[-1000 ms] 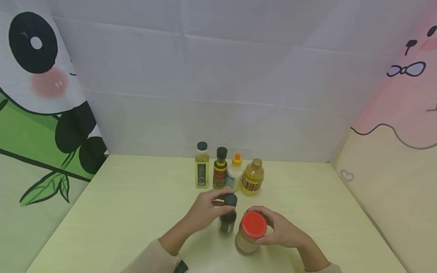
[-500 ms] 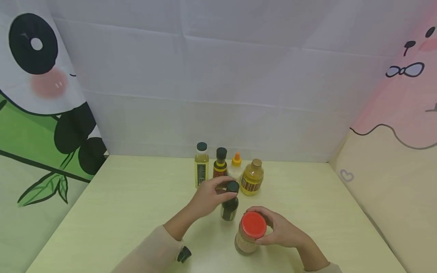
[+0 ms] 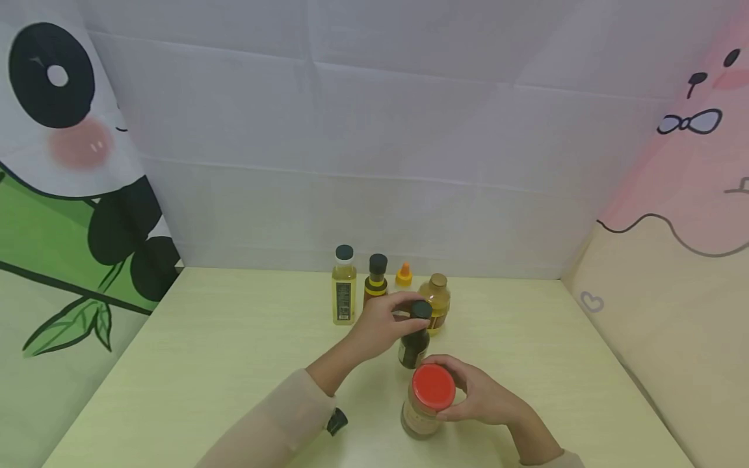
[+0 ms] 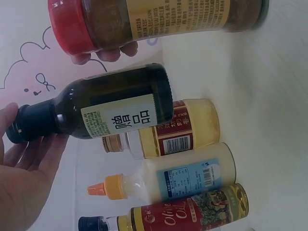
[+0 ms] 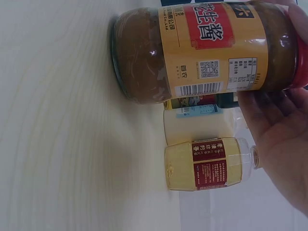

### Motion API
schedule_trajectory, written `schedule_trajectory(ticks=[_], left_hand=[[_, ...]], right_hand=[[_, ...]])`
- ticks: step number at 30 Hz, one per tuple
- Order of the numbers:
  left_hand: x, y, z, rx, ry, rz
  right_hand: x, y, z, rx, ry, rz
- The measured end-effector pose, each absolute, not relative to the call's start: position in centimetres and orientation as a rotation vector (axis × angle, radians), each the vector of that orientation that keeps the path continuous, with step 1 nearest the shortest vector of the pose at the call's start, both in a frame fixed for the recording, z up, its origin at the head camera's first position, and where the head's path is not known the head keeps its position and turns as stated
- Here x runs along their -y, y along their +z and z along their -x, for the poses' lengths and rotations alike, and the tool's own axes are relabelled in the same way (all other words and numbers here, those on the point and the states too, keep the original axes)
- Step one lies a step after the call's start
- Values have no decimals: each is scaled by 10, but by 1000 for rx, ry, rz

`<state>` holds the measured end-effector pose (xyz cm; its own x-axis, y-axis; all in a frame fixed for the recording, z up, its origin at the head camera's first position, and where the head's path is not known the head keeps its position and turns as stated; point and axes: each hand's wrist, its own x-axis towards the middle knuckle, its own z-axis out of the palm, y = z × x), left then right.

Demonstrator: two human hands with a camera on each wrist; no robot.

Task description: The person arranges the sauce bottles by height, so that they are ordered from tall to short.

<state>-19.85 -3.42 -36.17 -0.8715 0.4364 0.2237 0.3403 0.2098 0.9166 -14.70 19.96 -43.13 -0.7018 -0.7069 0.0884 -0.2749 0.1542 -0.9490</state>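
My left hand (image 3: 383, 328) pinches the black cap of a small dark glass bottle (image 3: 413, 349) between thumb and fingers. In the left wrist view this bottle (image 4: 118, 103) is upright relative to the others, and its base looks raised off the table. My right hand (image 3: 490, 398) grips a peanut butter jar (image 3: 420, 421) near its red lid, fingers and thumb around the top. The jar appears to stand on the table, just in front of the dark bottle. Its tan label shows in the right wrist view, on the jar (image 5: 211, 48).
Along the back stand a pale-yellow oil bottle (image 3: 344, 296), an olive oil bottle (image 4: 192, 211), a white squeeze bottle (image 4: 187, 175) with an orange tip and a golden oil bottle (image 5: 207, 164). My left arm partly hides that row. A wall cloth rises behind the table (image 3: 234, 338).
My left hand has carried the dark bottle away from me and to the right, in front of the golden oil bottle. The right hand and jar have stayed put.
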Motion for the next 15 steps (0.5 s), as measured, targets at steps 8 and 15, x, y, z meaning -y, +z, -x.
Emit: schedule_trajectory(ticks=[8,15], left_hand=[[19,-359,204,-2441,1687,-761],[5,-363,215,-2419,1678,-787]], right_hand=[[-199,-433,147,-2050,-1582,946],[-199,-433,147,-2044,-1591,974]])
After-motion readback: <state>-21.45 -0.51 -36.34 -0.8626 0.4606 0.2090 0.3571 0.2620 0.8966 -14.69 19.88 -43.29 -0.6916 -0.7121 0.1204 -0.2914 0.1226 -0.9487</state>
